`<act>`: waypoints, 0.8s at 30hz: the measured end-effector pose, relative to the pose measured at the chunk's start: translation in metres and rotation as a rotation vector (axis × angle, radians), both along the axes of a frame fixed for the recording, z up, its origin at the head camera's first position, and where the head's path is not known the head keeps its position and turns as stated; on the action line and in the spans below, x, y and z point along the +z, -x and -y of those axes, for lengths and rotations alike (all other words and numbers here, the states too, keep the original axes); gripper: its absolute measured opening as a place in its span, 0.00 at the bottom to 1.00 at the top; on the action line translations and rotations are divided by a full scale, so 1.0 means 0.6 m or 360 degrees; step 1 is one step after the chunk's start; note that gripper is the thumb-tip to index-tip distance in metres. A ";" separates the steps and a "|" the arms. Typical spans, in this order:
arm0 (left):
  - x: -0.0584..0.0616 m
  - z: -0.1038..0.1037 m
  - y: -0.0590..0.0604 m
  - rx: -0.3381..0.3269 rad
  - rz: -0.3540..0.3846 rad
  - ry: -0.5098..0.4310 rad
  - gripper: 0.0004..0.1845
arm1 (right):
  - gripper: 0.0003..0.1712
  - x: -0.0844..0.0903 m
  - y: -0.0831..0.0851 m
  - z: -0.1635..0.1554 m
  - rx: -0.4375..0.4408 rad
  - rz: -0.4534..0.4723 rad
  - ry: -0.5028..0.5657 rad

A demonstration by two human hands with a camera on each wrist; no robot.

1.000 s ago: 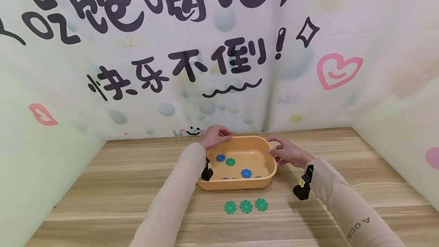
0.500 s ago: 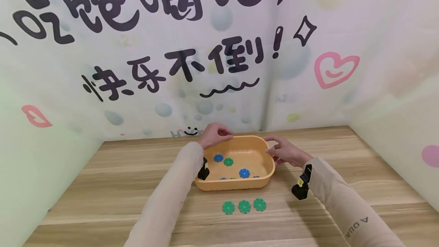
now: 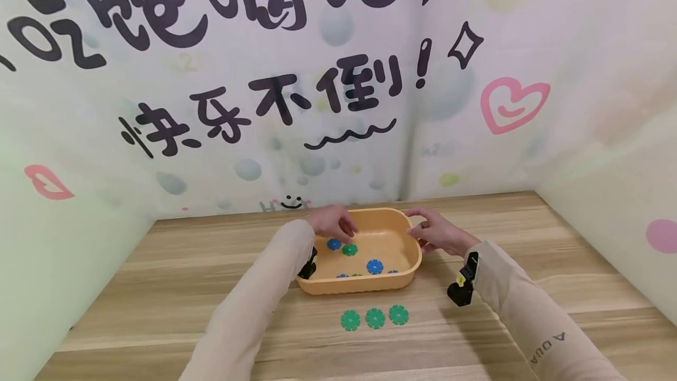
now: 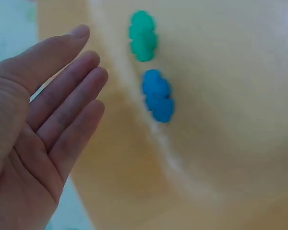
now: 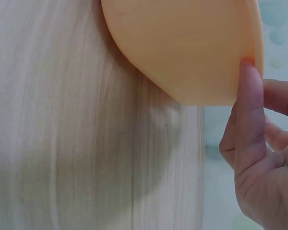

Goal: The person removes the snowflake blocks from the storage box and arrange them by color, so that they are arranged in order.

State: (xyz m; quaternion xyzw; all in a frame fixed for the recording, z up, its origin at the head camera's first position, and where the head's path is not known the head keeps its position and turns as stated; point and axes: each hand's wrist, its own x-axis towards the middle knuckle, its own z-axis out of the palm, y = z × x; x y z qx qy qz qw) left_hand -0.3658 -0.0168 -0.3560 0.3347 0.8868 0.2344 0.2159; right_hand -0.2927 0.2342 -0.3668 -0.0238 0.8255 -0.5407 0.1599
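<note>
An orange plastic basin (image 3: 359, 285) stands on the table, with several blue and green notched plastic discs inside. My left hand (image 3: 332, 222) is over its back left part, above a green disc (image 3: 349, 250) and a blue disc (image 3: 334, 244). In the left wrist view that hand (image 4: 53, 110) has nearly straight fingers and nothing between them, apart from the green disc (image 4: 143, 37) and the blue disc (image 4: 158, 97). At the right end, my right hand (image 3: 443, 233) grips the basin's rim between thumb and fingers, which the right wrist view also shows.
Three green discs lie in a row in front of the basin: a left one (image 3: 350, 320), a middle one (image 3: 375, 318) and a right one (image 3: 398, 314). A printed white curtain (image 3: 211, 75) hangs behind the wooden table (image 3: 158, 298). The basin's front wall partly hides other discs.
From the basin's back rim, my left hand has come down and forward to just above the discs inside. The right hand keeps its grip, and the whole view has shifted slightly.
</note>
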 end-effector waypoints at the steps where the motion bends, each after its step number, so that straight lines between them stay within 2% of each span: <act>1: -0.006 -0.002 0.000 -0.0021 0.0022 0.0006 0.14 | 0.26 0.000 0.000 0.000 -0.0003 0.0003 0.0002; 5: -0.033 -0.003 0.006 -0.0141 0.0023 -0.0028 0.13 | 0.26 -0.002 -0.001 0.001 0.0003 0.0011 0.0010; 11: -0.029 -0.005 0.005 -0.0136 -0.0071 0.0053 0.15 | 0.27 -0.002 0.004 -0.004 0.0025 -0.0013 0.0000; 19: -0.034 -0.002 0.006 -0.0138 -0.0099 0.0093 0.12 | 0.27 -0.003 0.005 -0.004 0.0041 -0.0005 0.0013; 24: -0.037 0.000 0.006 -0.0106 -0.0098 0.0132 0.14 | 0.26 -0.001 0.004 -0.002 0.0030 -0.0003 0.0004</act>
